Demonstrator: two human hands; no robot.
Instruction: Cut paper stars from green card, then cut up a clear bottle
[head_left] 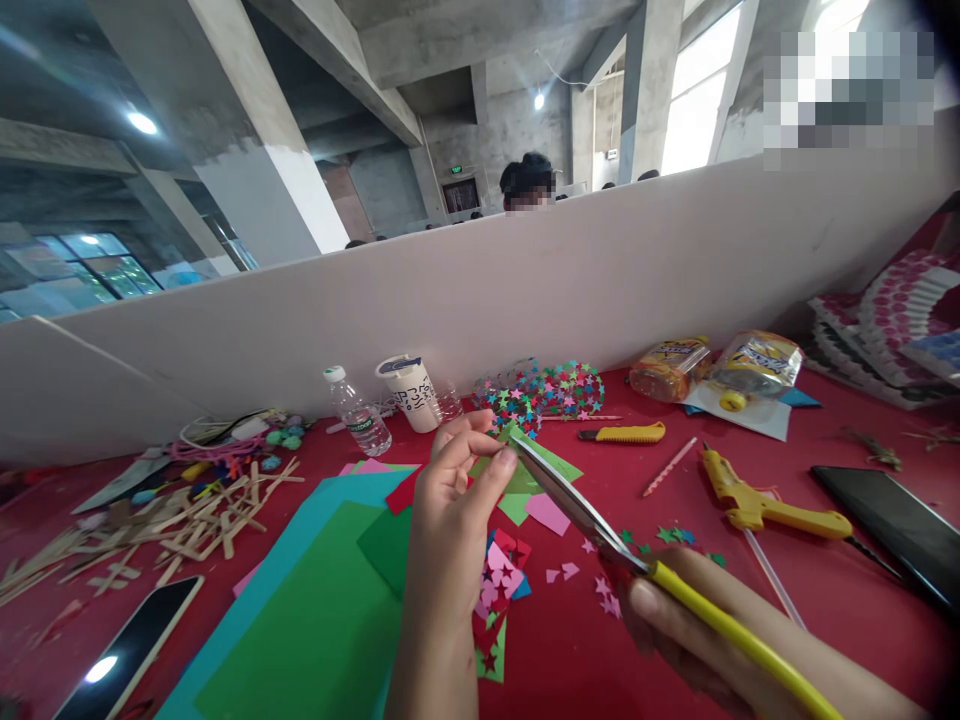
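My left hand (450, 500) is raised over the table, its thumb and fingers pinching a small piece of green paper (511, 432). In my right hand (690, 610) is a pair of scissors (577, 510) with yellow handles, its blade tips touching or close beside that paper. Beneath my hands lie light green paper (551, 465), a pink paper piece (547, 513) and a pile of pink and red star cut-outs (499, 580). To the left, a large green sheet (307, 620) rests on a blue sheet (300, 525), partly hidden by my left forearm.
A yellow glue gun (772, 512) and a yellow utility knife (626, 433) lie at the right. A small water bottle (358, 415), a paper cup (411, 395) and star-covered plastic (566, 390) stand before a white partition (450, 310). Wooden sticks (217, 530) and a phone (135, 650) are left.
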